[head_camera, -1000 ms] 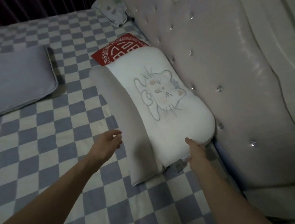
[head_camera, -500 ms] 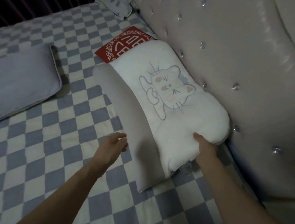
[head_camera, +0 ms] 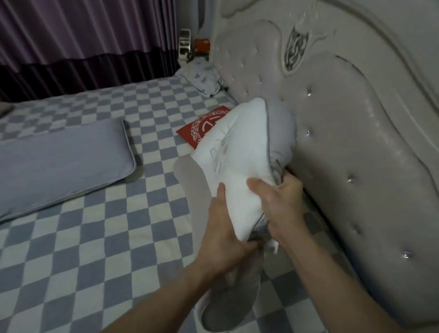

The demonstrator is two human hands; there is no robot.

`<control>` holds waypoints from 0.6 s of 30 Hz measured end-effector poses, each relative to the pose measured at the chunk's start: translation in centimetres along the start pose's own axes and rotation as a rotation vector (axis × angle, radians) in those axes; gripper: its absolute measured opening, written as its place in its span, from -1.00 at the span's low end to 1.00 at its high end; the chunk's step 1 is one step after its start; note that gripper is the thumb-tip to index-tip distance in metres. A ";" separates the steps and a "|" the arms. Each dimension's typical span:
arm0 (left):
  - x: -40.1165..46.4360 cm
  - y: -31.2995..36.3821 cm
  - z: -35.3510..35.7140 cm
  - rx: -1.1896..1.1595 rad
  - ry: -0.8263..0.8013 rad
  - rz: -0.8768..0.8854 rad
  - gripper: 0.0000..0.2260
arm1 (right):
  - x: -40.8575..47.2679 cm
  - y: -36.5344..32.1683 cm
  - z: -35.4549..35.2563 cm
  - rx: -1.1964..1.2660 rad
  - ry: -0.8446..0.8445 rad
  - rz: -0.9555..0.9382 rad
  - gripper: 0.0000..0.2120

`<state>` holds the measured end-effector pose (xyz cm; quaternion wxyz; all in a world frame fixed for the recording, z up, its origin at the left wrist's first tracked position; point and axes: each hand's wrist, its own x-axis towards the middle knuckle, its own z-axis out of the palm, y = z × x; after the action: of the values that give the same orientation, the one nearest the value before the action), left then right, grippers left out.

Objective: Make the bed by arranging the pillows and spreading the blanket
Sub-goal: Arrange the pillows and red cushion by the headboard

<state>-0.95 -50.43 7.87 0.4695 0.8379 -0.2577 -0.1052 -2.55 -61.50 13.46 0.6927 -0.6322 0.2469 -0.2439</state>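
Observation:
A white pillow [head_camera: 240, 148] with a cat drawing is lifted and tilted on its edge beside the headboard [head_camera: 356, 133]. My left hand [head_camera: 223, 232] grips its near end from the left. My right hand [head_camera: 280, 203] grips the same end from the right, thumb on top. A grey pillow [head_camera: 228, 306] lies partly under the white one, near my wrists. A flat lilac-grey pillow [head_camera: 46, 168] rests on the checkered sheet [head_camera: 88, 257] to the left.
A red paper with a white pattern [head_camera: 201, 128] lies on the sheet beyond the white pillow. A small patterned pillow [head_camera: 203, 80] sits in the far corner by the headboard. Purple curtains [head_camera: 69, 41] hang behind the bed.
Both hands have closed on the white pillow's near end and raised it off the bed, tilting it up. My view has lifted toward the curtains.

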 end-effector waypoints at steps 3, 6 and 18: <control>-2.5 0.3 -3.0 -0.149 0.274 0.113 -0.09 | -3.3 -3.0 4.0 -0.070 -0.176 -0.150 -0.77; -4.1 0.5 -7.3 -0.051 0.431 0.247 -0.21 | -6.1 -6.1 7.7 -0.117 -0.350 -0.276 -0.79; -12.0 -2.7 -25.9 0.584 0.930 0.262 -0.26 | -16.1 -10.2 24.6 0.157 -0.696 -0.326 -0.83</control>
<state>0.68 -23.95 18.70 0.2913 0.8522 -0.1442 0.4099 0.94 -33.30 26.13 0.7334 -0.6532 -0.1258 -0.1401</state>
